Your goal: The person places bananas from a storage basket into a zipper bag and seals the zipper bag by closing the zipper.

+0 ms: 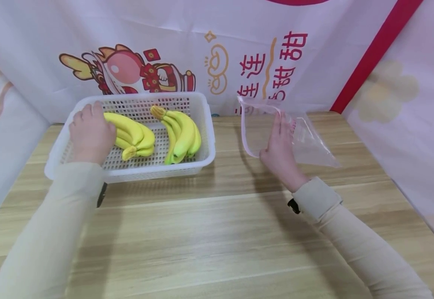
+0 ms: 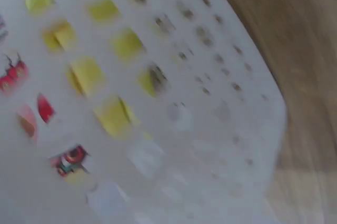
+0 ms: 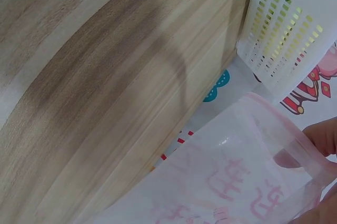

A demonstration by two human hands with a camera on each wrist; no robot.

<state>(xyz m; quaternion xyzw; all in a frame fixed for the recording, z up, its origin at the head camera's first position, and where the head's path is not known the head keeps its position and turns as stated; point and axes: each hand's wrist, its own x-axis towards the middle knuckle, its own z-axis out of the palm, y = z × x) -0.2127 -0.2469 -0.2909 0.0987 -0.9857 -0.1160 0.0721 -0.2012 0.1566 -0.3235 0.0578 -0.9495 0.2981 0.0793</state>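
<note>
My right hand pinches the rim of a clear plastic bag with a pink edge and pink printing. In the right wrist view, a thumb and fingers grip the bag's mouth, one fingertip showing through the film. My left hand reaches over the left end of a white perforated basket, right at the end of a yellow banana bunch. Its fingertips are hidden, and I cannot tell whether they grip the bunch. A second banana bunch, greener at the tips, lies in the basket's right half.
Basket and hands are over a wood-grain table. A white printed cloth hangs behind it, with more cloth at both sides. In the left wrist view, the basket's slotted wall fills most of the picture, yellow showing through.
</note>
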